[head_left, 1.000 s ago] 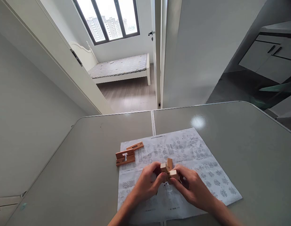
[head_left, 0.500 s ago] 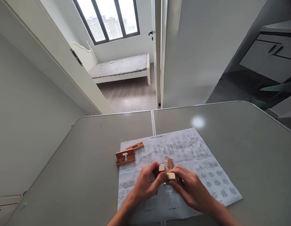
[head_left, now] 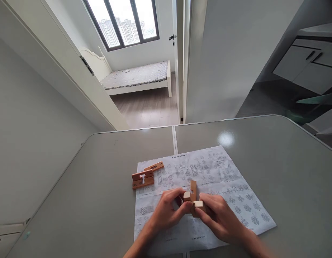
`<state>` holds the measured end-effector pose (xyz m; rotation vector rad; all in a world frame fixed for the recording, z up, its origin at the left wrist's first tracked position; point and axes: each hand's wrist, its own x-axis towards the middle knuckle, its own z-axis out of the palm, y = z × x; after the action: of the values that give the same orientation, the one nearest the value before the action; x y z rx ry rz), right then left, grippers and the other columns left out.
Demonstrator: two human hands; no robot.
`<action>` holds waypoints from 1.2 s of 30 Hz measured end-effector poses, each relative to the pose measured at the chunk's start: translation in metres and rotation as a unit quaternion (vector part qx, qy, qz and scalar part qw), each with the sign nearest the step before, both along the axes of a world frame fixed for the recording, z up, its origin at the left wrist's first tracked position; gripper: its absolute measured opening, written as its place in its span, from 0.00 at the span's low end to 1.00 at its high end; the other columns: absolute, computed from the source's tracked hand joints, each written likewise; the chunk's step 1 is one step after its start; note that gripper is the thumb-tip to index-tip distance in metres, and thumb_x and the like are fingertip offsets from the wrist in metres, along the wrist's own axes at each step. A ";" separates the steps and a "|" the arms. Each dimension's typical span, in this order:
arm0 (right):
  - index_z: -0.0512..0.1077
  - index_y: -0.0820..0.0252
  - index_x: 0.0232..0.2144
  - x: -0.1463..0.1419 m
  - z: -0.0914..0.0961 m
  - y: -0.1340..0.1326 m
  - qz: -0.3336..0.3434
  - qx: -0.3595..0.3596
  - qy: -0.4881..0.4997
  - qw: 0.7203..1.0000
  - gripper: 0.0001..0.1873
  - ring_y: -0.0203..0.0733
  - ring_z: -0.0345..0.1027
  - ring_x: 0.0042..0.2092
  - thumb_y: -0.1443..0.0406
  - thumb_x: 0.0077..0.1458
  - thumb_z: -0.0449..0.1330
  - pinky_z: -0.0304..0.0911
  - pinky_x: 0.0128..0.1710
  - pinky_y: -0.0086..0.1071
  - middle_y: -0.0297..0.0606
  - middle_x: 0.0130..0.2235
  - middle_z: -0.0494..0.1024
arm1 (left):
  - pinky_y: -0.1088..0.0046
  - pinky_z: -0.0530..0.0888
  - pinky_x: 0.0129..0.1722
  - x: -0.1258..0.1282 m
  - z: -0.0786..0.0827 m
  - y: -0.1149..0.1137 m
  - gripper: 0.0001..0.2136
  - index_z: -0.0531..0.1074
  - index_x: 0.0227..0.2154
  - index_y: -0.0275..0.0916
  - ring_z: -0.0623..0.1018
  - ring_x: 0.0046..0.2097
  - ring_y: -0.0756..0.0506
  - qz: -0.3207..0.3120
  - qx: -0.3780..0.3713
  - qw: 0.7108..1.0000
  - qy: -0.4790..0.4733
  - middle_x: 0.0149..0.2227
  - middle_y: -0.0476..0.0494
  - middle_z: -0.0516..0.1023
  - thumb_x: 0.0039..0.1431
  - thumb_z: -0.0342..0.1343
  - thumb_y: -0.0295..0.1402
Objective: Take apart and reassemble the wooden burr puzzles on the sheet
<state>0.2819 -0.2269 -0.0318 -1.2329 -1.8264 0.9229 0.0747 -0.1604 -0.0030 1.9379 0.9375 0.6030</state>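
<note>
Over the printed sheet (head_left: 179,229), my left hand (head_left: 170,208) is closed on a wooden puzzle piece (head_left: 186,196), its pale square end facing me. My right hand (head_left: 218,215) grips a second wooden block (head_left: 198,204) by its end, thumb in front. The two pieces meet between my fingertips; how they fit together is hidden. Behind them a notched wooden piece (head_left: 193,190) sticks up and away from me, its lower end covered by the blocks. Off to the left, several numbered, slotted wooden pieces (head_left: 143,182) lie at the sheet's left edge.
The sheet, covered with small diagrams, lies on a grey table (head_left: 107,200) with a pale seam (head_left: 175,139) across it. Past the far edge are a doorway, a bed (head_left: 139,77) and a window. White cabinets (head_left: 306,61) stand at the right.
Both hands and the blocks have shifted slightly right. The right fingers have eased back from the notched piece, and more of it shows between the hands. The pieces at the left have not moved.
</note>
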 end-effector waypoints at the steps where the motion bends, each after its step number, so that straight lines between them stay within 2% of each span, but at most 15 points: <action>1: 0.53 0.55 0.26 0.000 0.000 0.000 -0.004 -0.018 0.010 1.000 0.20 0.36 0.52 0.26 0.60 0.71 0.52 0.49 0.28 0.33 0.28 0.24 0.59 | 0.75 0.68 0.34 0.000 0.000 0.000 0.10 0.70 0.30 0.39 0.70 0.29 0.49 -0.003 0.007 1.000 0.002 0.26 0.50 0.73 0.65 0.57 0.39; 4: 0.53 0.55 0.25 0.002 0.001 0.001 -0.002 -0.054 0.039 0.998 0.21 0.35 0.50 0.26 0.57 0.71 0.51 0.48 0.28 0.33 0.27 0.24 0.57 | 0.74 0.69 0.34 0.001 -0.001 -0.001 0.07 0.73 0.32 0.39 0.73 0.30 0.49 -0.005 0.034 0.999 -0.005 0.29 0.49 0.77 0.64 0.60 0.36; 7: 0.53 0.56 0.25 0.002 0.002 0.002 0.002 -0.074 0.073 0.995 0.23 0.35 0.49 0.27 0.55 0.71 0.51 0.47 0.28 0.33 0.28 0.25 0.57 | 0.73 0.73 0.37 0.004 -0.002 -0.002 0.02 0.76 0.35 0.40 0.79 0.35 0.47 -0.005 0.073 0.996 -0.045 0.35 0.47 0.83 0.63 0.62 0.31; 11: 0.54 0.56 0.25 0.002 0.001 0.004 -0.028 -0.109 0.104 0.988 0.24 0.35 0.48 0.27 0.52 0.71 0.51 0.47 0.28 0.32 0.28 0.25 0.55 | 0.71 0.76 0.42 0.008 -0.003 -0.004 0.08 0.77 0.42 0.43 0.83 0.40 0.46 -0.020 0.161 0.982 -0.097 0.42 0.45 0.86 0.61 0.67 0.29; 14: 0.56 0.56 0.24 0.001 0.001 0.005 -0.049 -0.114 0.108 0.986 0.25 0.35 0.49 0.27 0.51 0.72 0.50 0.48 0.28 0.31 0.28 0.25 0.56 | 0.67 0.77 0.46 0.008 -0.005 -0.005 0.10 0.79 0.43 0.45 0.83 0.42 0.46 -0.001 0.247 0.965 -0.087 0.44 0.44 0.85 0.60 0.68 0.30; 17: 0.58 0.57 0.24 0.001 -0.002 0.005 -0.068 -0.108 0.105 0.986 0.26 0.34 0.50 0.27 0.50 0.71 0.50 0.48 0.27 0.31 0.28 0.25 0.57 | 0.65 0.76 0.46 0.007 -0.006 -0.005 0.10 0.80 0.43 0.48 0.81 0.41 0.46 0.012 0.300 0.951 -0.072 0.43 0.45 0.82 0.58 0.70 0.31; 21: 0.58 0.57 0.22 0.000 -0.005 0.005 -0.081 -0.100 0.097 0.987 0.27 0.34 0.50 0.25 0.50 0.70 0.52 0.48 0.26 0.31 0.28 0.23 0.58 | 0.67 0.75 0.45 0.006 -0.006 -0.005 0.12 0.80 0.41 0.47 0.79 0.40 0.47 -0.001 0.322 0.944 -0.075 0.41 0.46 0.80 0.55 0.72 0.30; 26: 0.60 0.57 0.22 -0.001 -0.003 0.005 -0.077 -0.110 0.112 0.985 0.27 0.35 0.49 0.26 0.49 0.70 0.51 0.48 0.26 0.31 0.29 0.23 0.57 | 0.67 0.75 0.45 0.006 -0.004 -0.006 0.10 0.78 0.39 0.46 0.79 0.41 0.47 -0.009 0.343 0.937 -0.061 0.41 0.46 0.80 0.57 0.71 0.30; 32: 0.57 0.57 0.22 0.002 0.001 0.007 -0.064 -0.158 0.157 0.973 0.29 0.35 0.46 0.27 0.46 0.69 0.51 0.46 0.26 0.31 0.29 0.24 0.52 | 0.66 0.75 0.48 0.006 -0.001 -0.008 0.12 0.78 0.40 0.47 0.78 0.47 0.44 -0.006 0.388 0.921 -0.038 0.45 0.43 0.79 0.55 0.73 0.30; 36: 0.54 0.56 0.21 0.003 0.006 0.009 -0.047 -0.193 0.176 0.964 0.30 0.34 0.43 0.26 0.44 0.68 0.50 0.44 0.25 0.32 0.28 0.23 0.50 | 0.66 0.75 0.49 0.006 -0.001 -0.009 0.13 0.78 0.40 0.47 0.78 0.48 0.44 -0.003 0.385 0.922 -0.029 0.46 0.44 0.79 0.54 0.73 0.31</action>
<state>0.2845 -0.2175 -0.0258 -1.2714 -1.3361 1.3914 0.0805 -0.1695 -0.0038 2.5830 0.7025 1.1434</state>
